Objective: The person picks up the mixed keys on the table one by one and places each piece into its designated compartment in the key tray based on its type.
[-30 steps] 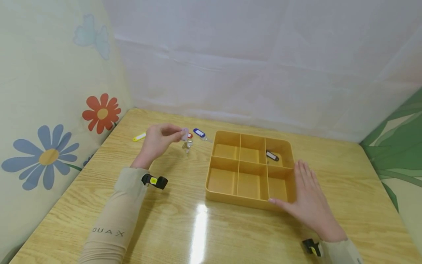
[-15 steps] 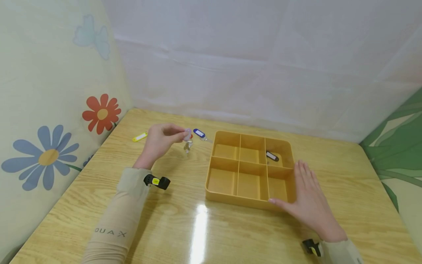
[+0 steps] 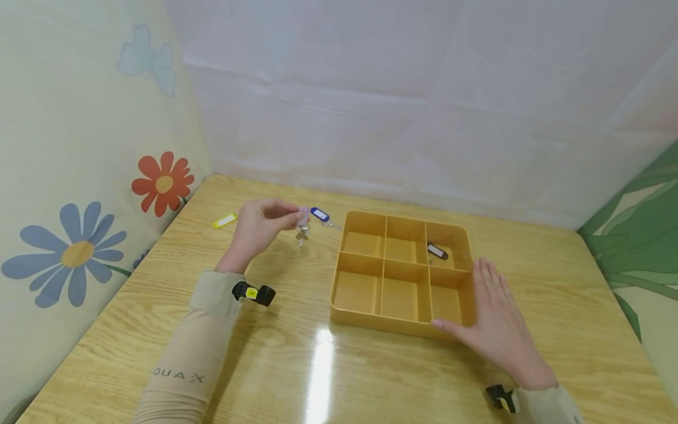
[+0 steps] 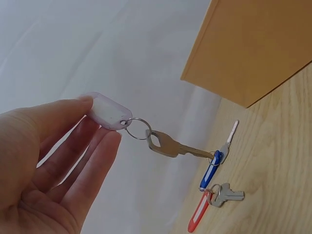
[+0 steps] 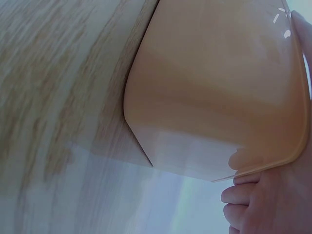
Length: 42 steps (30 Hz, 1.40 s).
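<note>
L hand (image 3: 259, 227) pinches purple tag (image 4: 108, 112) btwn fingers (image 4: 63, 113), key (image 4: 168, 145) dangling; R hand (image 3: 500, 324) against yellow box (image 3: 384, 323), fingers straight-ish afaict, murky wrist cam.

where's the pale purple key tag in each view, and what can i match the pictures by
Head: near the centre, the pale purple key tag is held by the left hand.
Left wrist: left of centre, with its key to its right in the picture.
Right wrist: not in it.
Shared landmark: the yellow box, in all three.
</note>
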Available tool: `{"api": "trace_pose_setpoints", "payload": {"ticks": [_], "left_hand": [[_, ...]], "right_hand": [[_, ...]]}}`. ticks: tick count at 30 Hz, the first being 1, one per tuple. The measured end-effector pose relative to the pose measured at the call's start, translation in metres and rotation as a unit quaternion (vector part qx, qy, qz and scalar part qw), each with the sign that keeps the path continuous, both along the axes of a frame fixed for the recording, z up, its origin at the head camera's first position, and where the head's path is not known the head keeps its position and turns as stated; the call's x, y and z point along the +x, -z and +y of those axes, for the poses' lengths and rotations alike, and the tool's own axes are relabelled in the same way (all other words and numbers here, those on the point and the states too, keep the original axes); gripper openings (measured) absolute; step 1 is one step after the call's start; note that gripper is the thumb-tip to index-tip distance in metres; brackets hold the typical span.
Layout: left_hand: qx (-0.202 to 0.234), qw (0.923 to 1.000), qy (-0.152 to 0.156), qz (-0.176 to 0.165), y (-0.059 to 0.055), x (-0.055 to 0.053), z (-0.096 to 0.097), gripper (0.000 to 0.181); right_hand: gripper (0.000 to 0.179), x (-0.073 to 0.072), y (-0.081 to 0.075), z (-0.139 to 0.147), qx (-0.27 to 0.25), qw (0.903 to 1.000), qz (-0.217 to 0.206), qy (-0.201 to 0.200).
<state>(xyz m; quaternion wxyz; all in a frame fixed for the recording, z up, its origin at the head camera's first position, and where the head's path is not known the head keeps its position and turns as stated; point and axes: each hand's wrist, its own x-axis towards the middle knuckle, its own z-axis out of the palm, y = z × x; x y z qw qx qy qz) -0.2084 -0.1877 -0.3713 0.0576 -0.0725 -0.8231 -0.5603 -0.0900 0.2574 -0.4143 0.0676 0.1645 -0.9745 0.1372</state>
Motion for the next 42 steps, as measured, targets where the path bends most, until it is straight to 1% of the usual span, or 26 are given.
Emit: {"api": "trace_pose_setpoints", "payload": {"ticks": [13, 24, 42], "left_hand": [[-0.018, 0.9998, -0.004, -0.008, -0.008, 0.006, 0.007, 0.032], [-0.017, 0.9997, 0.004, 0.019, -0.014, 0.01, 0.014, 0.025], [-0.034, 0.9986, 0.006, 0.041, -0.025, 0.017, 0.022, 0.03]], "right_hand": [[0.126, 0.001, -0.001, 0.0, 0.0, 1.0, -0.003, 0.001], [0.126, 0.001, -0.001, -0.001, 0.001, 1.0, -0.008, 0.005], [0.126, 0.0, -0.002, 0.0, 0.004, 0.9999, -0.009, 0.008]]}}
